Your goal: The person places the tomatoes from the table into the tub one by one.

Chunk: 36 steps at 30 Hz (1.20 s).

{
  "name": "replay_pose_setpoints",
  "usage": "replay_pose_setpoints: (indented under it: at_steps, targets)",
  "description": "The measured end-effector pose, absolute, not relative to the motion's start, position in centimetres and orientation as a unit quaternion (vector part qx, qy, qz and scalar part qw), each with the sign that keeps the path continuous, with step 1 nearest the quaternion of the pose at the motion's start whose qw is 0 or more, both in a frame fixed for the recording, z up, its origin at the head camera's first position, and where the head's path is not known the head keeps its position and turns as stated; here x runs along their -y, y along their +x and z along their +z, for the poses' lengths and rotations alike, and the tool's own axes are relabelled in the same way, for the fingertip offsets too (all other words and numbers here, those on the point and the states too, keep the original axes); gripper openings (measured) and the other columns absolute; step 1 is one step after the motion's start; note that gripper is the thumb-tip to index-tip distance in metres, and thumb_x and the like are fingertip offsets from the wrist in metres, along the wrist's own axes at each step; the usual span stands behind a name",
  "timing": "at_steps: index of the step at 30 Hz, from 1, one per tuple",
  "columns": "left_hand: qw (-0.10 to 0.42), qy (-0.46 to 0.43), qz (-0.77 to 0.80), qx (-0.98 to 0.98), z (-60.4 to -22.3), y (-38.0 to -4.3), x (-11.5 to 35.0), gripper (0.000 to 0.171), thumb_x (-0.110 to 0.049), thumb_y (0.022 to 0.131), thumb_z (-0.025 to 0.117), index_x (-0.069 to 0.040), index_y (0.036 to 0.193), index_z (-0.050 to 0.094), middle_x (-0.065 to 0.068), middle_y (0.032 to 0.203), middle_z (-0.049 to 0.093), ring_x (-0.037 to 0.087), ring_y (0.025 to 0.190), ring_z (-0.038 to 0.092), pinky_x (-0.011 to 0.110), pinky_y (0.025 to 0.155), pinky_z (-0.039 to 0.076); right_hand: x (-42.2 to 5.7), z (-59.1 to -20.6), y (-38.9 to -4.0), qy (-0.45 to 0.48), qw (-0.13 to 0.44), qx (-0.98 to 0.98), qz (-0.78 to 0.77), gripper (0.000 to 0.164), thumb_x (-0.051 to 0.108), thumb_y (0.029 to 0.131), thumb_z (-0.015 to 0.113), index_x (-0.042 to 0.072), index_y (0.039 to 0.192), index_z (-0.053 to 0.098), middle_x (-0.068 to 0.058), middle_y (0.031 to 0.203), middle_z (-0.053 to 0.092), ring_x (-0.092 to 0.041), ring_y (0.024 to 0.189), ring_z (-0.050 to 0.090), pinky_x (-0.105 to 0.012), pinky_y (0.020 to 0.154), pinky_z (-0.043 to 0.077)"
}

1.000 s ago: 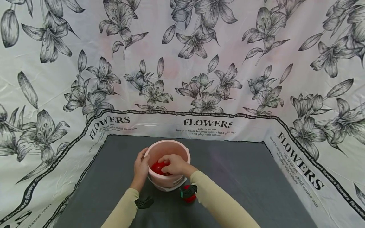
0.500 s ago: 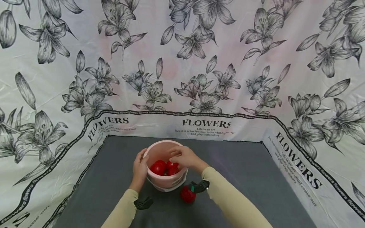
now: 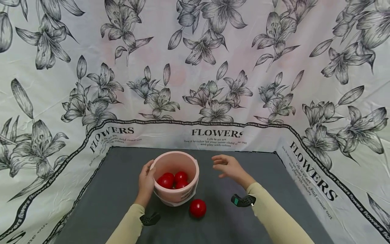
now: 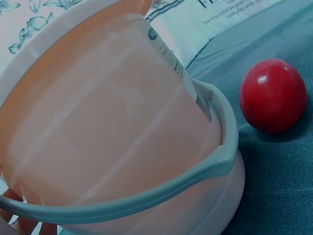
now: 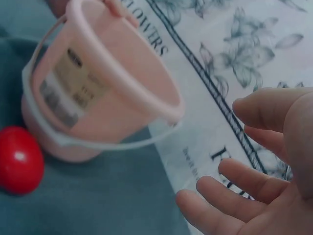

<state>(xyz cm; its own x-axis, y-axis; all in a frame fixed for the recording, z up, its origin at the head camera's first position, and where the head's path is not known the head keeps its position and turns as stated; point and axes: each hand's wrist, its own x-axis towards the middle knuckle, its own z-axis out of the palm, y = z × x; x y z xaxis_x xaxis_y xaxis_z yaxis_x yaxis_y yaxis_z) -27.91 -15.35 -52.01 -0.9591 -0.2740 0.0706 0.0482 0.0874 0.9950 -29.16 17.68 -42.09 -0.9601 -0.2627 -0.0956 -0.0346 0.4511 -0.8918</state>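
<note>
A pink plastic bucket [image 3: 176, 196] stands on the dark cloth, its pale handle [image 5: 98, 145] folded down round its outside. Three glossy red round things [image 3: 165, 181] lie at its bottom. My left hand [image 3: 146, 182] holds the bucket by its left rim, thumb at the edge and fingers along the outer wall. Off to the right of the bucket, my right hand [image 3: 230, 167] hovers with nothing in it, its fingers spread and slightly bent. Another glossy red round thing [image 3: 197, 208] sits on the cloth just in front of the bucket.
Dark grey cloth [image 3: 243, 217] covers the tabletop. White flower-printed sheeting [image 3: 213, 101] rises behind it and along both sides. Each wrist wears a black band, the right one [image 3: 243, 200] with a green patch. A printed label [image 5: 68, 93] is stuck on the bucket's side.
My right hand has let go of a red round thing in the bucket, come out and moved off to the right. The left hand has stayed at the rim.
</note>
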Motion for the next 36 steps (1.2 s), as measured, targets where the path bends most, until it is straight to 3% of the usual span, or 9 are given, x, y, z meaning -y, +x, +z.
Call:
replay_pose_setpoints:
  at_steps: [14, 25, 36]
  targets:
    - [0.122, 0.089, -0.666, 0.73, -51.9, -27.8, 15.3, 0.045, -0.018, 0.108, 0.044, -0.009, 0.151, 0.044, 0.017, 0.16, 0.041, 0.038, 0.148, 0.039, 0.056, 0.122, 0.033, -19.3, -47.9, -27.3, -0.061, 0.127, -0.834, -0.534, 0.04, 0.016, 0.099, 0.064, 0.004, 0.137, 0.06, -0.021, 0.13, 0.065, -0.031, 0.115, 0.067, -0.048, 0.078, 0.064]
    - [0.13, 0.079, -0.667, 0.73, -51.8, -27.8, 15.1, 0.045, -0.02, 0.107, 0.045, -0.011, 0.151, 0.044, 0.017, 0.16, 0.042, 0.04, 0.145, 0.043, 0.058, 0.119, 0.037, -17.7, -52.7, -25.4, -0.075, 0.181, -0.816, -0.544, 0.05, 0.016, 0.095, 0.07, -0.003, 0.139, 0.056, -0.033, 0.138, 0.057, -0.036, 0.116, 0.065, -0.05, 0.075, 0.064]
    - [0.126, 0.092, -0.668, 0.728, -52.0, -28.1, 15.0, 0.044, -0.019, 0.107, 0.045, -0.01, 0.151, 0.045, 0.016, 0.16, 0.042, 0.037, 0.148, 0.041, 0.055, 0.122, 0.034, -14.9, -55.6, -24.7, -0.061, 0.227, -0.805, -0.545, 0.051, 0.014, 0.089, 0.075, 0.004, 0.137, 0.06, -0.028, 0.137, 0.058, -0.034, 0.113, 0.066, -0.048, 0.071, 0.063]
